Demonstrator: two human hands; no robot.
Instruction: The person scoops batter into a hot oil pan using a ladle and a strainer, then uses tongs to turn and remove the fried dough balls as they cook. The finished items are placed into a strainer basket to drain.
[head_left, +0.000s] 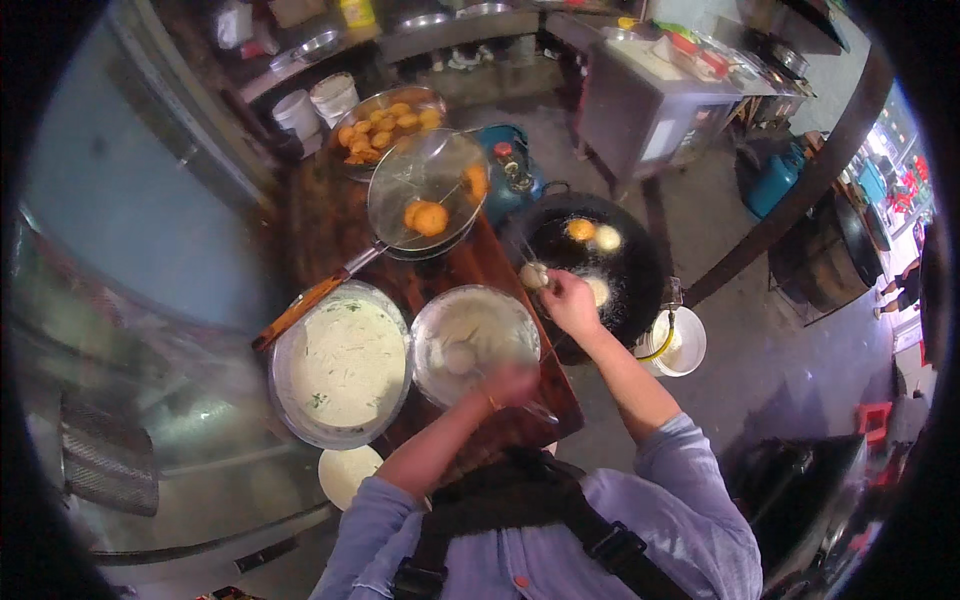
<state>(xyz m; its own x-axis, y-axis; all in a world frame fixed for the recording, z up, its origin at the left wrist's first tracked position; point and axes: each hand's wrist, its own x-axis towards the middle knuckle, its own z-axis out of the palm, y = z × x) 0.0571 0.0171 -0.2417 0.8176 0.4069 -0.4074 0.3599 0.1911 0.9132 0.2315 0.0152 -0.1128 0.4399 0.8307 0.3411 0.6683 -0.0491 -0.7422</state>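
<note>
My right hand (571, 302) is at the left rim of a black wok (637, 255) of frying oil. Its fingers pinch a small pale round object (534, 275); whether this is dough or a batter-coated tool I cannot tell. Several round fritters (580, 229), pale to golden, float in the oil. Motion blurs my left hand (511, 381) over the right front of a metal bowl (431, 367) holding thin, whitish contents. A metal handle (541, 412) shows just below that hand; its grip is unclear. To the left stands a larger bowl of pale batter (349, 360) with green bits.
On the wooden table (322, 217), a wire-mesh strainer (401, 176) with fried pieces lies beside a basin of golden fritters (390, 127). A blue gas cylinder (502, 161) stands behind the wok. A white bucket (686, 341) is to its right. A metal counter (637, 105) stands farther back.
</note>
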